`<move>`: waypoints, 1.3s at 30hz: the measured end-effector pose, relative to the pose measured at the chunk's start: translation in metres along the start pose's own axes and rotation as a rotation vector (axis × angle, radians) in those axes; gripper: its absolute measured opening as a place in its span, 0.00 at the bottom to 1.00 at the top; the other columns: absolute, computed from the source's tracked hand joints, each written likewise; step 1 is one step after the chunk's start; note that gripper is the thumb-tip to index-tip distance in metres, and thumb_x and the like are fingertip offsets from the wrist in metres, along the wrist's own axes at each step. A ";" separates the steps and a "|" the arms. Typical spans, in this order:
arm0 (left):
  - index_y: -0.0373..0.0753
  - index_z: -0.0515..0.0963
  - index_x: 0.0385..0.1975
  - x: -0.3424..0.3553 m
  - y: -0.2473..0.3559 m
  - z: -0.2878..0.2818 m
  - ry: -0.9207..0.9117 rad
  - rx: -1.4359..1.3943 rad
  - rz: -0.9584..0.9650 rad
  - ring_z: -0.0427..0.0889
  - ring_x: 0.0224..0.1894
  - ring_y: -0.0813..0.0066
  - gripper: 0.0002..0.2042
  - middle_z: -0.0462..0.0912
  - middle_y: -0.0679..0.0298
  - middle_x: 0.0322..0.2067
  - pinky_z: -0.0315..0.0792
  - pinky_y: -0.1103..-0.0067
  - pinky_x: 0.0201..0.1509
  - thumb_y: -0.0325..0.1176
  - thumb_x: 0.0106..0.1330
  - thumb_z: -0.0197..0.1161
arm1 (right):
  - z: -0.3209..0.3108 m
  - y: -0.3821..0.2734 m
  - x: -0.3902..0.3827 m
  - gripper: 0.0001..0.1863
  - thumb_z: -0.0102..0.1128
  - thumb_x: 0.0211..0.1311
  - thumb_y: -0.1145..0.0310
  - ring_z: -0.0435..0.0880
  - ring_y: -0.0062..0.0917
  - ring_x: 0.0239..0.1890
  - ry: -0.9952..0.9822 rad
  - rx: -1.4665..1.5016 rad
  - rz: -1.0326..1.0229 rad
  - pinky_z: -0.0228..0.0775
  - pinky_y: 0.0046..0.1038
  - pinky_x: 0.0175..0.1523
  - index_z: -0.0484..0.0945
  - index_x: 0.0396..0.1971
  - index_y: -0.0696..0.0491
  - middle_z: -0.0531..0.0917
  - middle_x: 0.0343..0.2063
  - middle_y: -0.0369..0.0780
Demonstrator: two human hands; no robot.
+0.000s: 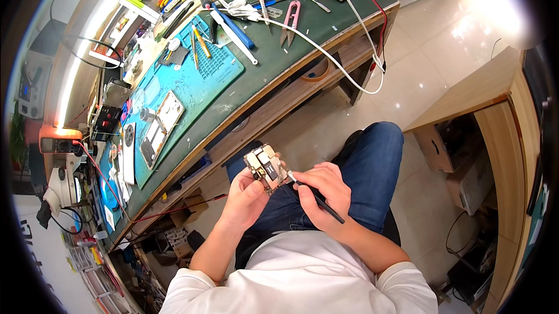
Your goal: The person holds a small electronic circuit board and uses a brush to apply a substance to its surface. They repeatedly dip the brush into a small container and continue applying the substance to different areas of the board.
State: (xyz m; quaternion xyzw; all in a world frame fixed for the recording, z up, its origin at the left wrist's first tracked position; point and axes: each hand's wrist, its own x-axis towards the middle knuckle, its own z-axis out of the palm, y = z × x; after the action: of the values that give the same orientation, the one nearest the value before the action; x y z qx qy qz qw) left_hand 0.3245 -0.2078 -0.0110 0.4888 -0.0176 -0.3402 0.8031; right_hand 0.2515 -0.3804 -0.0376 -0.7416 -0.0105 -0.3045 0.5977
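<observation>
A small circuit board [266, 168] with metal shields sits at centre frame, held over the person's lap. The left hand [244, 197] grips its lower edge, fingers closed around it. The right hand [321, 189] pinches a thin black tool [317, 199], its tip touching the board's right edge. This looks like prying or probing a component; a steady, light push seems needed next. The green workbench [273, 52] with a blue mat [180, 87] lies at upper left.

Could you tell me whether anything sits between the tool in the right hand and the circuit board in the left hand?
Nothing visible does. The left hand holds the circuit board over the lap, and the thin black tool in the right hand reaches the board's edge with no object between.
</observation>
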 end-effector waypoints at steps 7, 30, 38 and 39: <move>0.31 0.63 0.64 -0.001 0.002 -0.002 -0.027 -0.016 -0.023 0.75 0.60 0.64 0.42 0.75 0.55 0.58 0.70 0.67 0.66 0.49 0.56 0.75 | 0.001 -0.002 0.000 0.11 0.61 0.55 0.78 0.84 0.26 0.32 0.010 -0.014 -0.021 0.69 0.35 0.53 0.83 0.39 0.59 0.86 0.27 0.38; 0.31 0.66 0.63 -0.002 0.008 -0.002 -0.073 -0.063 -0.054 0.76 0.60 0.66 0.39 0.76 0.56 0.57 0.67 0.67 0.67 0.48 0.56 0.74 | -0.002 -0.008 -0.002 0.10 0.59 0.57 0.76 0.84 0.27 0.31 -0.018 0.004 -0.045 0.69 0.36 0.51 0.83 0.39 0.60 0.86 0.27 0.38; 0.31 0.67 0.62 -0.004 0.007 0.004 -0.054 -0.044 -0.054 0.76 0.59 0.65 0.38 0.76 0.57 0.56 0.66 0.66 0.67 0.48 0.57 0.74 | 0.001 -0.006 0.001 0.11 0.62 0.55 0.76 0.84 0.26 0.32 -0.019 -0.013 -0.038 0.68 0.35 0.53 0.83 0.40 0.59 0.86 0.28 0.37; 0.31 0.67 0.62 -0.004 0.007 0.004 -0.062 -0.035 -0.062 0.76 0.59 0.65 0.38 0.76 0.57 0.56 0.66 0.66 0.67 0.48 0.57 0.74 | 0.001 -0.006 0.001 0.11 0.62 0.55 0.77 0.84 0.27 0.32 -0.027 -0.014 -0.054 0.68 0.35 0.53 0.83 0.40 0.59 0.86 0.29 0.37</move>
State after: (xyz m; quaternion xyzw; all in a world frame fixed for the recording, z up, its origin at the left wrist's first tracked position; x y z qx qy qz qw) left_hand 0.3233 -0.2065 -0.0017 0.4642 -0.0212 -0.3799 0.7998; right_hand 0.2505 -0.3777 -0.0324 -0.7491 -0.0363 -0.3105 0.5841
